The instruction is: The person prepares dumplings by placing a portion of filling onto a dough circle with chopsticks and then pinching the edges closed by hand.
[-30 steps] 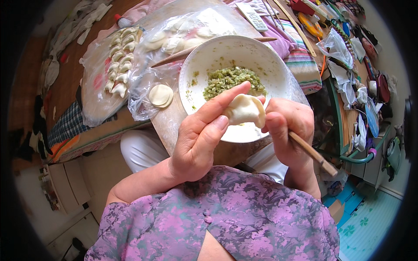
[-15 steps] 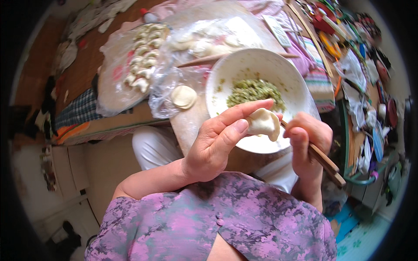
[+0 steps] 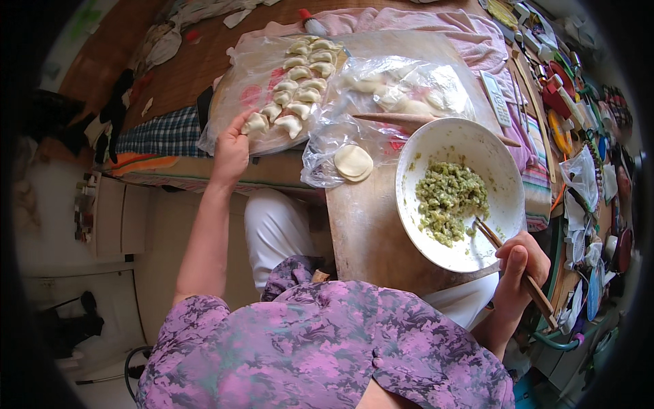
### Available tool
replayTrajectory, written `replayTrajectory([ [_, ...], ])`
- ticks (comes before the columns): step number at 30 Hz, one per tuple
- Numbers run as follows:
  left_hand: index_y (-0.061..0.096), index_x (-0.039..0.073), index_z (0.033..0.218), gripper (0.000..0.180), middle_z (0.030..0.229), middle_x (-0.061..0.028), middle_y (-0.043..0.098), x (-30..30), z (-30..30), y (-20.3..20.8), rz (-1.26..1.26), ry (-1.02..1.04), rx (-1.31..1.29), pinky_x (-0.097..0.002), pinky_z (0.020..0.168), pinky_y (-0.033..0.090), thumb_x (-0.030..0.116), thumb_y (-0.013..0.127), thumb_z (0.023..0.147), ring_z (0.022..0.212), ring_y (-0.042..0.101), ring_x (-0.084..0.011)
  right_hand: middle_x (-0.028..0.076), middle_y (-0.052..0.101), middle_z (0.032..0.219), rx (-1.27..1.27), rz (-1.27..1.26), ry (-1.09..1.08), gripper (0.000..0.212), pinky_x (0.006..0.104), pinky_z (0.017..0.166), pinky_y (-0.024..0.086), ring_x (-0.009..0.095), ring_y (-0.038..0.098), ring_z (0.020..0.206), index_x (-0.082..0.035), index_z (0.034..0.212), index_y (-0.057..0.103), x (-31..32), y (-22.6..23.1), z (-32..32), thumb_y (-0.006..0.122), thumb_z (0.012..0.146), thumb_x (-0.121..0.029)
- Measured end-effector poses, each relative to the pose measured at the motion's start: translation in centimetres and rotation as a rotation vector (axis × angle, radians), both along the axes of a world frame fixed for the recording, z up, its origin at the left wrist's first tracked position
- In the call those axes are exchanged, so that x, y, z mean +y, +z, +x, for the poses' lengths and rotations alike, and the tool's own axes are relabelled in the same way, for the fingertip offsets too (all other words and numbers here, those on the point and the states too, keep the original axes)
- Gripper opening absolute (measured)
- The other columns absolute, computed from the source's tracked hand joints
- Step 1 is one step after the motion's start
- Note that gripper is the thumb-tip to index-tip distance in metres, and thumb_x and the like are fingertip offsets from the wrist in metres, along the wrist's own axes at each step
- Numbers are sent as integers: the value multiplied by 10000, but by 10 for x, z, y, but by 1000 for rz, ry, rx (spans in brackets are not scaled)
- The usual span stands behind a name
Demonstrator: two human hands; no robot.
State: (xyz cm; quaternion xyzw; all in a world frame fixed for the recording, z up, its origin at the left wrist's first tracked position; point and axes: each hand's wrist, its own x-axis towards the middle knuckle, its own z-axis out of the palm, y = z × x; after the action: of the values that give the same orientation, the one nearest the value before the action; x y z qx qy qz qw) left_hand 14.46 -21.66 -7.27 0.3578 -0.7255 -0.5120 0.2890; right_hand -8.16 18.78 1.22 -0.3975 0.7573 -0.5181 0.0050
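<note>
My left hand (image 3: pixel 232 151) reaches out to the left and pinches the edge of a folded dumpling (image 3: pixel 256 123) at the near end of the rows. Several finished dumplings (image 3: pixel 298 73) lie in two rows on a plastic-covered board (image 3: pixel 235 88). On the right, my right hand (image 3: pixel 523 264) is closed around a pair of wooden chopsticks (image 3: pixel 541 301). Their tips dip into the white bowl (image 3: pixel 512 177), beside the chopped green filling (image 3: pixel 446 201). Between the hands, a small stack of round dough wrappers (image 3: pixel 353 162) lies next to crumpled plastic.
Behind the bowl, a wooden rolling pin (image 3: pixel 395 118) lies across the floured board (image 3: pixel 361 225). More dough pieces sit beneath a clear plastic bag (image 3: pixel 409 85). A white remote-like device (image 3: pixel 496 99) rests on the pink cloth (image 3: pixel 449 31). Assorted clutter fills the right side.
My left hand has carried the dumpling from above the bowl to the near end of the rows. My right hand has lowered the chopsticks into the bowl. The view has shifted left.
</note>
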Motion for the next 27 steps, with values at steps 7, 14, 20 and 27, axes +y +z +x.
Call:
replayTrajectory([
  [7,635,41,1177,471,1007,-102,632,-12,1,-10,-399,-24,-265,-294,840,464,-61,379,795,915,611,-216,50,471,559,24,-4,-15,498,275,458,271,125,420,471,3,637,543,2,-1,0,503,961,-372],
  [14,659,48,1123,404,979,-142,622,-16,4,2,-636,-73,-489,-371,831,467,-36,447,789,926,600,-304,49,470,557,27,-3,-16,496,276,458,272,126,423,471,2,639,552,2,-2,0,505,961,-372],
  [20,686,55,1052,410,981,-119,654,-26,3,-2,-860,-115,-419,-367,824,473,-82,458,740,921,598,-293,51,473,556,11,-7,-25,499,273,458,275,127,424,471,2,638,555,4,-3,1,511,960,-378],
  [27,707,77,1008,382,949,-82,670,-29,-2,0,-1041,-92,-431,-370,827,474,-76,521,713,907,602,-277,51,479,557,1,-23,-30,494,270,458,279,124,425,472,6,642,558,5,-5,0,521,955,-374],
])
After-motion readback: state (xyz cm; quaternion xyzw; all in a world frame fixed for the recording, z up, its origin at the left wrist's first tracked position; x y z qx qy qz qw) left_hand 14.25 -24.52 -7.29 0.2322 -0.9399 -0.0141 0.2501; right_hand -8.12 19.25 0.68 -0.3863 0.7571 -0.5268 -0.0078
